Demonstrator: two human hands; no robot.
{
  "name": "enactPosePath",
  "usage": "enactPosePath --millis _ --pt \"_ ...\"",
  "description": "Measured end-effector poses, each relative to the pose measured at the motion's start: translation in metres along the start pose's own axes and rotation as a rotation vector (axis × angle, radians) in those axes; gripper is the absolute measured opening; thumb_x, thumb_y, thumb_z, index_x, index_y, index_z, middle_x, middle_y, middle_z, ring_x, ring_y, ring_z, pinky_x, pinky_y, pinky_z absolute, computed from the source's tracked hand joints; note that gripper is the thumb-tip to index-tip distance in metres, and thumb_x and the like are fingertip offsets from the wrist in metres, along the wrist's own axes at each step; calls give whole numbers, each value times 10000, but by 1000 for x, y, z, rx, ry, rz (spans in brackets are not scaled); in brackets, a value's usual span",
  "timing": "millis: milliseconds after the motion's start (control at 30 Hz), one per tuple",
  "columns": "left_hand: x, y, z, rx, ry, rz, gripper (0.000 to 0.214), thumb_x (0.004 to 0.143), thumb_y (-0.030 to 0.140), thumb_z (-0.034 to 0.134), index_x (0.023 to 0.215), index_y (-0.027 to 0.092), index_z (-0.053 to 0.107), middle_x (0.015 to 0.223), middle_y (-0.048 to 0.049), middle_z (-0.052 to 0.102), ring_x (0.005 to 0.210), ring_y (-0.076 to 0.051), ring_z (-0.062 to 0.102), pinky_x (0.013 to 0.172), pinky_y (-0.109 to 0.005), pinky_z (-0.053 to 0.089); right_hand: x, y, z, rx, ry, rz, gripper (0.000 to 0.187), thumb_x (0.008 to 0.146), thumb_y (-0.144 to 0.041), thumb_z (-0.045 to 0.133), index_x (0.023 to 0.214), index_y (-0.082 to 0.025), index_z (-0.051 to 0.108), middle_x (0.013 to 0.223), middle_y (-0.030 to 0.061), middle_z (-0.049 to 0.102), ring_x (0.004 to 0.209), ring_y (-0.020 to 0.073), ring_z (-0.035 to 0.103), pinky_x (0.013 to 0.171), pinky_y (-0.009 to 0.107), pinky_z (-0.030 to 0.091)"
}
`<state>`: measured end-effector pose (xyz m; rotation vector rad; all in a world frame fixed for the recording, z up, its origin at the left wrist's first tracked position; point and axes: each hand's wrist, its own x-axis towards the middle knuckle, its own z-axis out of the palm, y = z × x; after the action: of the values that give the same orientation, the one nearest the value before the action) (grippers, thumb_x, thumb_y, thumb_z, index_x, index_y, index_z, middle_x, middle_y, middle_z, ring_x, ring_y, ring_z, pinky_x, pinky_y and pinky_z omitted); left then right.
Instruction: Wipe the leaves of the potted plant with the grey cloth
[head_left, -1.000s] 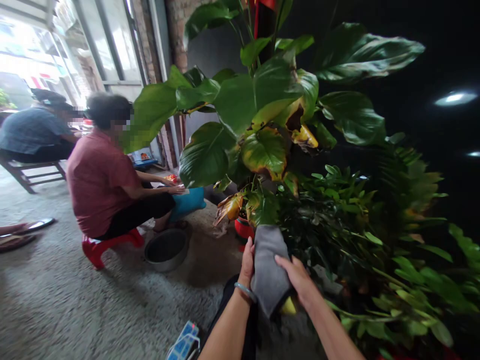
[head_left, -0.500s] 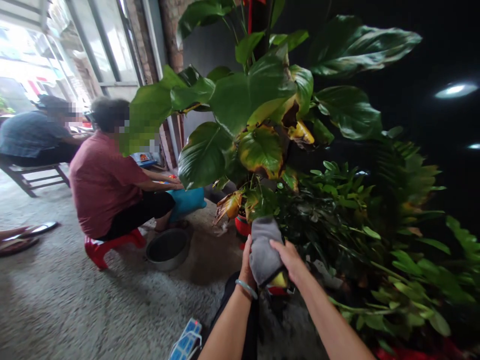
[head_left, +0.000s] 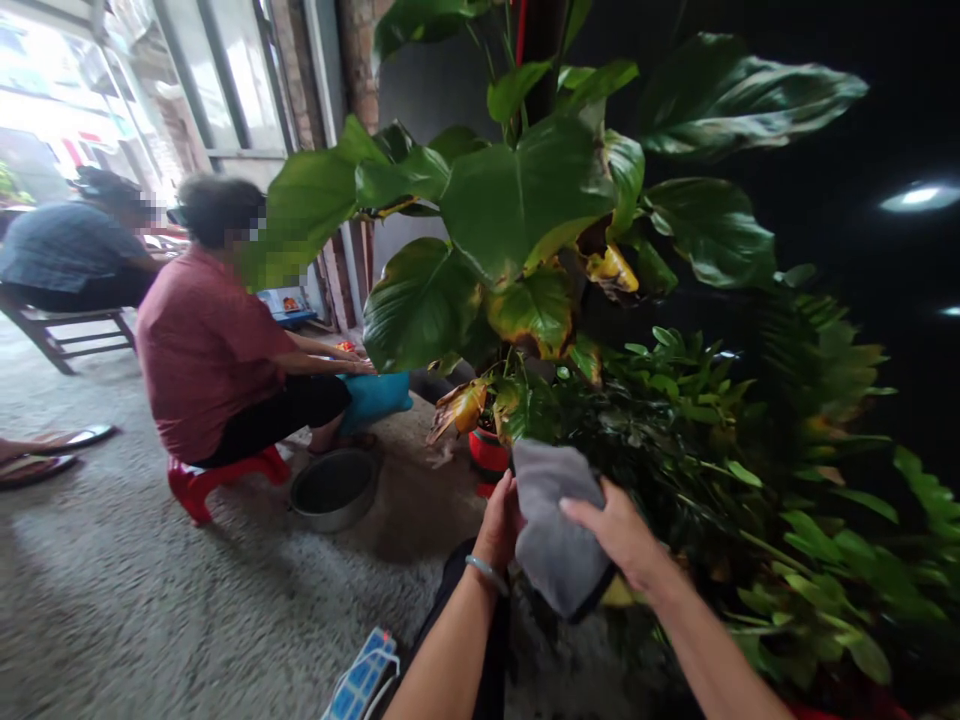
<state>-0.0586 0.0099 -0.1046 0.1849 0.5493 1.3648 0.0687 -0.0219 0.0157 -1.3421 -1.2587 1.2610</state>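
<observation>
A grey cloth (head_left: 559, 535) with a dark edge and a yellow patch at its lower right is between my two hands. My right hand (head_left: 622, 535) grips its right side, thumb lying on top and the other fingers mostly behind. On the opposite side, my left hand (head_left: 501, 530), below a pale bangle (head_left: 487, 575), is closed at the cloth's left edge, with most of its fingers hidden. Just beyond the cloth stands a red pot (head_left: 487, 455) holding a large leafy plant (head_left: 525, 210), some of whose leaves are yellow and brown.
Denser green plants (head_left: 810, 560) fill the right side. A grey basin (head_left: 334, 490) rests on the concrete floor by a person (head_left: 210, 340) seated on a red stool (head_left: 225, 480). A blue-and-white power strip (head_left: 364, 680) lies near my leg. Another person (head_left: 71, 245) sits farther back.
The cloth has shifted right and shows a broader grey face, spread wider between my hands. My right hand has moved right with it, while my left hand has stayed nearly in place.
</observation>
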Motion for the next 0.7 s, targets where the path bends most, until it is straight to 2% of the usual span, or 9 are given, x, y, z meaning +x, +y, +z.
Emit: enactPosePath --millis 100,167,267,333,400,467,533,633,700 --pt "6 -4 -6 27 -78 -17 422 825 474 590 983 106 722 921 -126 737 867 -247 675 779 -337 494 27 -37 -8 69 221 -173 364 505 -360 756 823 -216 652 800 46 753 754 254 686 683 351 529" --pt "9 -6 -9 39 -100 -11 452 822 511 583 981 110 716 893 -122 725 793 -220 660 721 -319 490 46 -44 -3 139 318 -214 367 522 -386 742 835 -235 623 787 26 738 757 241 677 674 344 522" --pt "11 -8 -10 1 -66 11 429 828 506 580 1007 139 712 881 -99 728 822 -226 660 756 -327 500 56 -21 14 175 227 -27 292 528 -376 692 768 -253 580 660 10 689 696 248 662 639 367 517" --pt "10 -6 -10 -37 13 44 377 836 451 591 1022 147 716 879 -82 741 873 -235 669 810 -322 502 43 5 22 119 113 107 257 497 -331 682 722 -249 588 613 23 675 674 264 659 639 385 513" --pt "9 -3 -9 -56 73 90 332 833 387 614 1038 148 719 874 -64 750 889 -228 677 844 -304 496 21 23 22 37 40 125 284 472 -307 688 742 -235 631 660 42 705 701 273 665 668 385 511" --pt "7 -2 -9 -61 67 116 323 824 370 632 1050 156 720 851 -51 752 872 -225 685 849 -301 495 3 25 14 -20 -3 46 351 484 -329 700 819 -226 667 767 49 739 757 270 670 702 370 506" --pt "6 -3 -8 -70 15 93 362 826 429 623 1031 148 723 818 -65 747 858 -238 687 837 -320 499 -2 9 4 -31 -7 -76 416 515 -369 713 903 -225 675 853 46 750 803 265 670 725 359 501" --pt "6 -7 -6 -52 -70 19 492 847 555 534 953 114 724 800 -118 734 836 -259 684 792 -356 511 19 -21 0 22 136 -276 493 542 -402 728 997 -223 661 920 42 747 861 254 660 762 349 494" --pt "8 -9 -6 -23 -94 4 525 867 576 477 912 113 720 808 -130 728 797 -247 679 761 -360 516 40 -28 7 76 250 -307 498 565 -401 709 1026 -224 645 945 39 743 887 245 653 770 344 494"
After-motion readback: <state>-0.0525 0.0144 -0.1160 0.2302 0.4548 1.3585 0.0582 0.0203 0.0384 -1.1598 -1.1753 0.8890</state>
